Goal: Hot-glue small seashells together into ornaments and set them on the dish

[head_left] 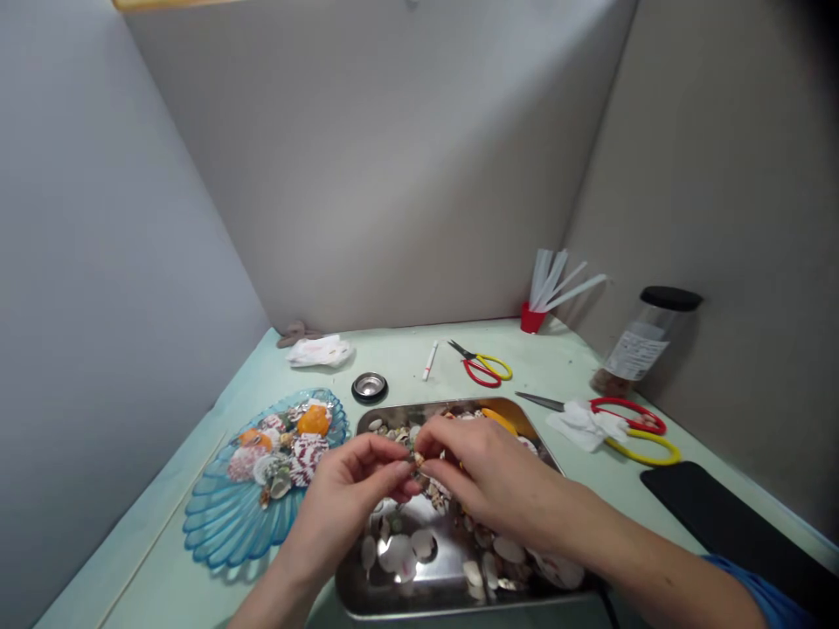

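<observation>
My left hand [350, 489] and my right hand [481, 454] meet above a metal tray [446, 572], fingertips almost touching. Between the right thumb and forefinger is a small orange-brown shell [419, 459]. The left thumb and fingers are pinched together beside it; whatever they hold is too small to make out. Below lie many loose seashells [397, 555], white, brown and speckled, partly hidden by my hands. To the left stands a blue shell-shaped dish [229, 524] bearing a cluster of shells [281, 445], among them orange, pink and purple-striped ones.
Behind the tray are a round metal lid [370, 387], a white pen-like stick [430, 361] and scissors [481, 362]. Larger scissors [642, 428] lie right, against crumpled tissue [583, 425]. A jar [639, 345], a red cup of translucent sticks [533, 318] and a black phone-like slab [721, 515] line the right.
</observation>
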`<state>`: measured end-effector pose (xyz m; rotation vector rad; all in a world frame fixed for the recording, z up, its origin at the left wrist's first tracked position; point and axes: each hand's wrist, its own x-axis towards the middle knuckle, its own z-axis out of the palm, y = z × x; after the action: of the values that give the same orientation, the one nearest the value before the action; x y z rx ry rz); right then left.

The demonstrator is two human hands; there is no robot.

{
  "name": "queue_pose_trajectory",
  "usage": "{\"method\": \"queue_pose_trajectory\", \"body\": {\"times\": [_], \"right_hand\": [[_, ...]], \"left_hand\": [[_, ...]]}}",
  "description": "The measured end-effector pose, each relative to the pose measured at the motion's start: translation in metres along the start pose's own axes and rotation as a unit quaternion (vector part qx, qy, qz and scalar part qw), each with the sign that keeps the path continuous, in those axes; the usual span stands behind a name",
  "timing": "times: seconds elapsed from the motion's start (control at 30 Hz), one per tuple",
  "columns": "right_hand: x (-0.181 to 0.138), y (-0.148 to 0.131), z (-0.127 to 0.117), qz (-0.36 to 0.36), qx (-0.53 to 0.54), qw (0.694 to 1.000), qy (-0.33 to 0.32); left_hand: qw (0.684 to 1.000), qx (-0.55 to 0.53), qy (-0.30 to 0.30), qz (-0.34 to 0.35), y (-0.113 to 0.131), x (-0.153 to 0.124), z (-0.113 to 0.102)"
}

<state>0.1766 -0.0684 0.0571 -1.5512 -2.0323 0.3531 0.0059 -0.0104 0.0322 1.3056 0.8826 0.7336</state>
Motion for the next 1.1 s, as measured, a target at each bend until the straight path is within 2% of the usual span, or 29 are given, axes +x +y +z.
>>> {"method": "queue_pose_trajectory", "body": {"times": [0.23,0.5,0.6,0.83,1.1], "right_hand": [[0.0,0.003,0.006,0.007,0.046,0.999,0.022],[0.001,0.003,0.007,-0.018,0.061,0.997,0.034],[0.001,0.001,0.007,0.002,0.06,0.997,0.043],[0.0,0.002,0.008,0.028,-0.002,0.999,-0.02],[0.003,0.007,0.011,0.015,-0.038,0.998,-0.057]], "left_hand": [[0.999,-0.046,-0.023,-0.003,-0.006,0.001,-0.004],[0.999,-0.04,0.016,0.009,-0.007,0.001,-0.001],[0.999,-0.032,0.024,0.01,-0.007,0.0,0.0],[0.998,0.053,0.025,0.031,-0.012,0.005,-0.011],[0.999,0.039,0.02,0.006,-0.015,0.009,-0.016]]}}
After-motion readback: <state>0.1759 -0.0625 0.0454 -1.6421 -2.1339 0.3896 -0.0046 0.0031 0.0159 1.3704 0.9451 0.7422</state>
